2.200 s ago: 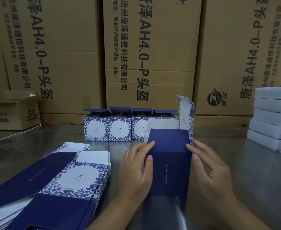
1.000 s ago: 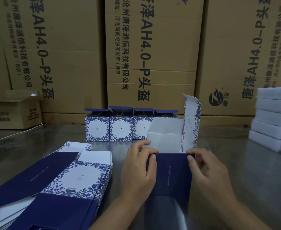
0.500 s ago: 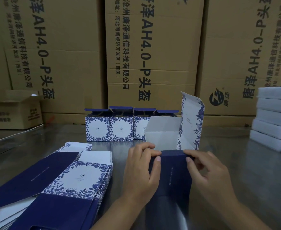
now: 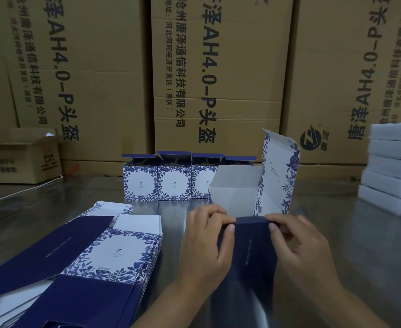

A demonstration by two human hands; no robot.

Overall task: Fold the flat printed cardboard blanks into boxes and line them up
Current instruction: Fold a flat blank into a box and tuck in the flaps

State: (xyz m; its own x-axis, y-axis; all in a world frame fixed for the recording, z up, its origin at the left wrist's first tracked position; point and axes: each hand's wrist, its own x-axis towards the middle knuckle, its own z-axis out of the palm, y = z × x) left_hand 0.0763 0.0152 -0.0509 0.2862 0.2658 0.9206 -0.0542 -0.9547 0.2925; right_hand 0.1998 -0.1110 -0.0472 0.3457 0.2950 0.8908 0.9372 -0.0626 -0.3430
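Observation:
A half-formed box with a dark blue near face stands on the steel table in front of me, its white inside open upward and a floral flap raised at its right. My left hand grips the box's left top corner, fingers curled over the rim. My right hand pinches the right top corner. Behind it, several folded blue-and-white floral boxes stand in a row with lids up. A stack of flat printed blanks lies at the lower left.
Large brown shipping cartons form a wall behind the table. A small open carton sits at the far left. White foam blocks are stacked at the right edge. Bare steel table shows to the right of my hands.
The box has been tipped upright so its open white inside faces up. Both hands slid from its sides to the top corners, and the floral flap swung outward.

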